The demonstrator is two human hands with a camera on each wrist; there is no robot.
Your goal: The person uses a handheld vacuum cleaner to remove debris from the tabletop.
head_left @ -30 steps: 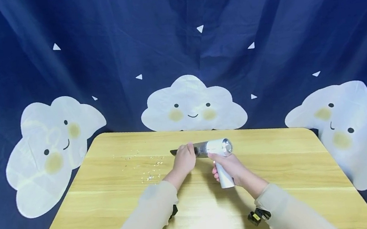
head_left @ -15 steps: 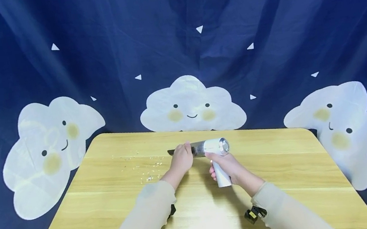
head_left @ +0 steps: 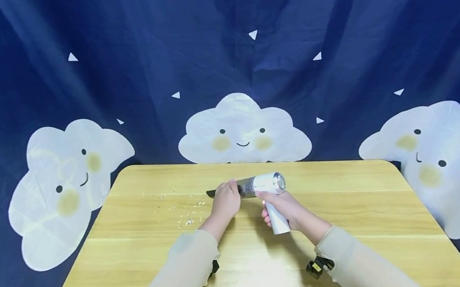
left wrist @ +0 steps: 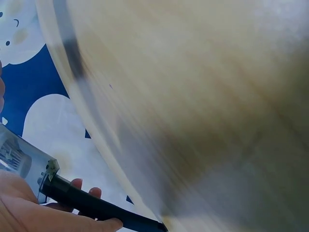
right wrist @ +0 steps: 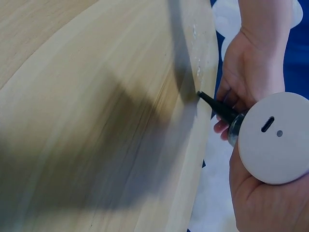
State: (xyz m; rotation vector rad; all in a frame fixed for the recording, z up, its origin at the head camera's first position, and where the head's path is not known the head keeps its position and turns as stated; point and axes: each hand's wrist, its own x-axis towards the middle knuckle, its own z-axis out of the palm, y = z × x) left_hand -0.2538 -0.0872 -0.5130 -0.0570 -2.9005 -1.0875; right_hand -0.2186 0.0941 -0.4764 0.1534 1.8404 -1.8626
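Note:
A handheld vacuum cleaner (head_left: 266, 184) with a white body, a clear dust cup and a black nozzle is held just over the table's far half. My right hand (head_left: 288, 208) grips its white handle, whose round end with a slot faces the right wrist view (right wrist: 277, 154). My left hand (head_left: 226, 201) holds the black nozzle (left wrist: 106, 210), thumb along one side and fingers on the other. The clear dust cup (left wrist: 36, 162) shows above the palm in the left wrist view. Small whitish scraps (head_left: 189, 222) lie scattered left of the nozzle tip.
The light wooden table (head_left: 358, 223) has rounded far corners. Behind it hangs a dark blue curtain (head_left: 215, 41) with white clouds and triangles. Black wrist cameras (head_left: 319, 266) sit under both sleeves.
Both hands and the vacuum cleaner have shifted slightly to the left, bringing the nozzle tip nearer the scraps. Both grips stay the same.

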